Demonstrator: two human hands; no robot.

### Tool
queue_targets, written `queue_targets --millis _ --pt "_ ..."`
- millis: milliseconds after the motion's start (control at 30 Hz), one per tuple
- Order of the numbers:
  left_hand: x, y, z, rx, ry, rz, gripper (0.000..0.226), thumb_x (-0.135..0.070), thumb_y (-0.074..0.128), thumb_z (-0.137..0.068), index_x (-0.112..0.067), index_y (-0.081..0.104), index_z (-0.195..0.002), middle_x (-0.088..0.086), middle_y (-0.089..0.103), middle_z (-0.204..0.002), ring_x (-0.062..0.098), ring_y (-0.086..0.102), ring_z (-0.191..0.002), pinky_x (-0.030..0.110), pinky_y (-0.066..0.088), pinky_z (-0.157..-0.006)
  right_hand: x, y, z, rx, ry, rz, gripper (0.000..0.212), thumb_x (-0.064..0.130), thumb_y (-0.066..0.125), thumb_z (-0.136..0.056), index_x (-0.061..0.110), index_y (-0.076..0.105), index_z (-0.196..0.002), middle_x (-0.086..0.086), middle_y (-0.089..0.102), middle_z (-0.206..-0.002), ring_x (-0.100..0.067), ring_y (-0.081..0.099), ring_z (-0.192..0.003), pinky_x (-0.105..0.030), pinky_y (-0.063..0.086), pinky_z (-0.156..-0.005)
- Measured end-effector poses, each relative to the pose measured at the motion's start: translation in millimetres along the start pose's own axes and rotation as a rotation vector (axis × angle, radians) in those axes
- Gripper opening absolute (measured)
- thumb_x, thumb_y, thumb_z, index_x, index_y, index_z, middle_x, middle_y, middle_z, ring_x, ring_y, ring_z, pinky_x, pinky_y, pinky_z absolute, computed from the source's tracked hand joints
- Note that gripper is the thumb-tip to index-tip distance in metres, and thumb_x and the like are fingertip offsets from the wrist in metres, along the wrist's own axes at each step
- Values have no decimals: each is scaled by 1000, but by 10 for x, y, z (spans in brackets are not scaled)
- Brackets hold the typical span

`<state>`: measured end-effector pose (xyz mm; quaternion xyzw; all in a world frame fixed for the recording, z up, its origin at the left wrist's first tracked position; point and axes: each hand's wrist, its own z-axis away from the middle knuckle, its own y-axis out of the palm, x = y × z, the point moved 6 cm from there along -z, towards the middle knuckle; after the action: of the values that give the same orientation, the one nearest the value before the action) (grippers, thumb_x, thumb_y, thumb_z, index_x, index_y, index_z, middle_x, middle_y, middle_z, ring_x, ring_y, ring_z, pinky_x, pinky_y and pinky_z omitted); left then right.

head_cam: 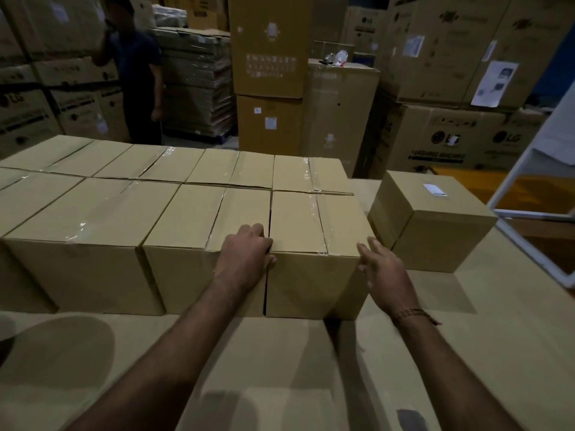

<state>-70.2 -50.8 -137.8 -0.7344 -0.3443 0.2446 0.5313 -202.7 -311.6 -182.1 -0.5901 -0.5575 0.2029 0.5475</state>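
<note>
A taped cardboard box (311, 275) stands at the right end of the front row of several like boxes. My left hand (245, 256) is at its upper left front corner, fingers curled into the gap between it and the neighbouring box (193, 244). My right hand (382, 275) is at the box's right front edge with fingers straight, touching or very near the side. All boxes sit on a layer of flat cardboard (280, 368).
A separate box with a white label (432, 219) stands to the right. A white frame (529, 213) leans at the far right. A person in dark clothes (137, 73) stands behind the rows. Tall stacks of appliance cartons (451, 135) fill the background.
</note>
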Motion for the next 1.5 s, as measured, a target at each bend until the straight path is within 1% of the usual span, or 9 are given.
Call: queue_targets --millis 200,333,433,533,667,900,1133,1300,1500 --pt "20 -13 -15 20 17 9 28 -49 66 -97 -28 74 -114 -4 57 -110 17 52 -104 36 53 -81 -2 -48 -32 -23 20 -169 64 -19 64 -88 14 64 -143 -10 48 -161 -26 47 -147 -37 48 -116" --pt "11 -25 -17 35 15 -2 27 -48 66 -97 -27 74 -112 -3 56 -109 17 52 -103 37 55 -81 -32 -11 -59 18 69 -179 68 -25 61 -84 10 63 -143 -9 46 -161 -23 44 -148 4 38 -93" --pt "9 -25 -18 45 4 -7 28 -48 68 -95 -26 73 -112 -3 56 -109 18 52 -103 38 56 -82 -18 -17 -70 14 66 -183 65 -22 62 -86 12 64 -142 -7 46 -161 -22 42 -150 -8 38 -106" --pt "-10 -53 -14 53 -9 -10 29 -47 69 -95 -23 73 -112 -1 57 -110 19 53 -103 39 56 -82 -16 -17 -66 52 78 -186 73 -25 64 -81 13 62 -144 -4 43 -162 -21 39 -151 -2 39 -101" --pt "-67 -78 -19 70 -57 -23 33 -47 68 -96 -23 69 -118 2 58 -117 20 54 -106 39 54 -84 -25 -47 -55 54 79 -144 83 -19 70 -79 23 56 -149 -1 40 -166 -19 37 -153 -27 40 -114" --pt "-513 -190 -183 -50 -101 35 39 -51 65 -97 -25 65 -127 3 62 -122 21 58 -107 40 53 -86 -151 -268 -28 -128 111 -198 78 -3 67 -88 28 48 -156 2 32 -170 -21 37 -152 -36 41 -114" --pt "-1519 -286 -703 -132 -39 159 45 -53 64 -97 -25 66 -132 2 63 -129 19 59 -113 41 56 -91 -998 -545 -156 -108 111 -160 63 -1 62 -87 24 61 -145 2 54 -152 -18 45 -142 -38 42 -118" --pt "-2387 -173 -1093 -160 -16 272 42 -51 65 -97 -26 67 -131 -1 63 -129 16 58 -113 37 55 -92 -1847 -783 -388 -96 115 -106 58 2 65 -90 23 61 -143 2 58 -144 -18 47 -139 -28 36 -111" --pt "-3190 248 -1728 -103 7 349 45 -49 65 -96 -24 62 -134 -1 60 -132 22 64 -109 45 58 -88 -2807 -987 -903 -170 185 -67 51 29 70 -95 21 58 -145 -5 56 -145 -26 50 -135 -45 46 -112"
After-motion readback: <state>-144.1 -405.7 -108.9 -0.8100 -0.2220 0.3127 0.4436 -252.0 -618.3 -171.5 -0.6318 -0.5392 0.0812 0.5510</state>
